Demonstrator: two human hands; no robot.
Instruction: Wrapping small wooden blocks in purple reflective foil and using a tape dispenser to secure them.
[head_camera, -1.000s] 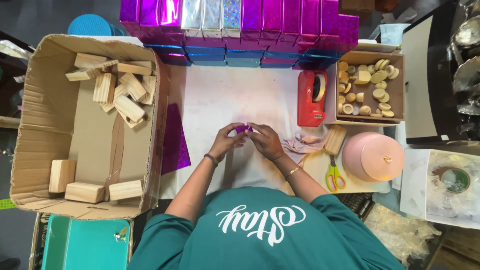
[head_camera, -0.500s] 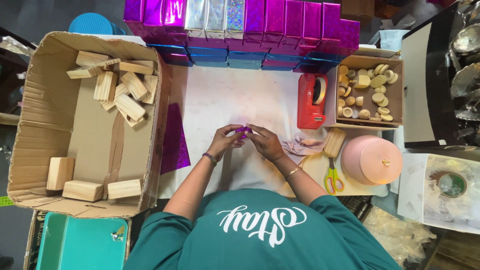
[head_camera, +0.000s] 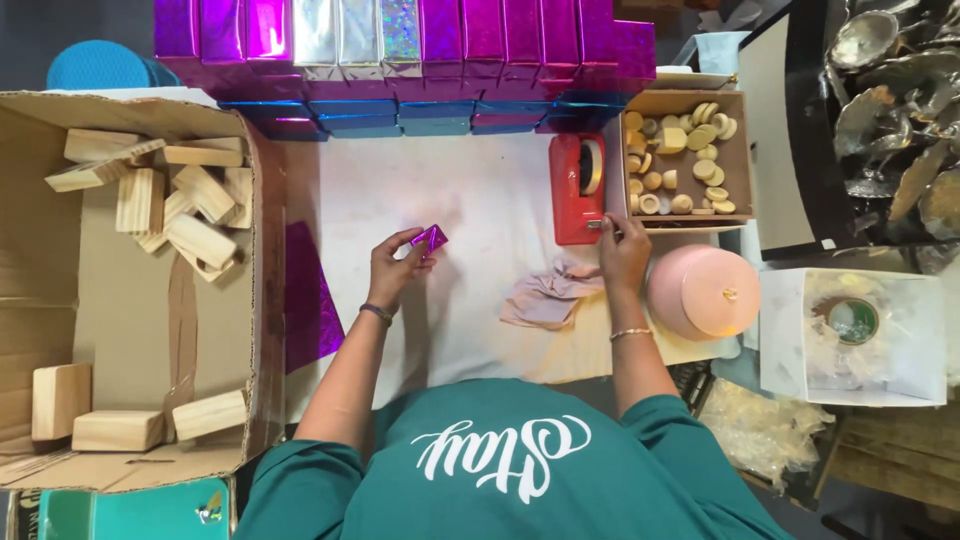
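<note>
My left hand (head_camera: 397, 265) holds a small block wrapped in shiny magenta foil (head_camera: 429, 238) above the white work surface (head_camera: 480, 190). My right hand (head_camera: 622, 250) has reached right to the front of the red tape dispenser (head_camera: 577, 190), with fingertips at its cutting end. The frame does not show whether a strip of tape is pinched. A crumpled beige cloth (head_camera: 545, 298) lies between the two hands.
A large cardboard box (head_camera: 90, 300) of plain wooden blocks stands at left, magenta foil sheet (head_camera: 310, 300) beside it. Wrapped magenta, silver and blue boxes (head_camera: 400, 50) line the back. A tray of wooden discs (head_camera: 680, 160), a pink round lid (head_camera: 700, 290) and a white box (head_camera: 850, 335) sit right.
Both hands were together on the small magenta piece at the centre. Now they have parted: the left keeps the piece and moved left, the right went to the tape dispenser.
</note>
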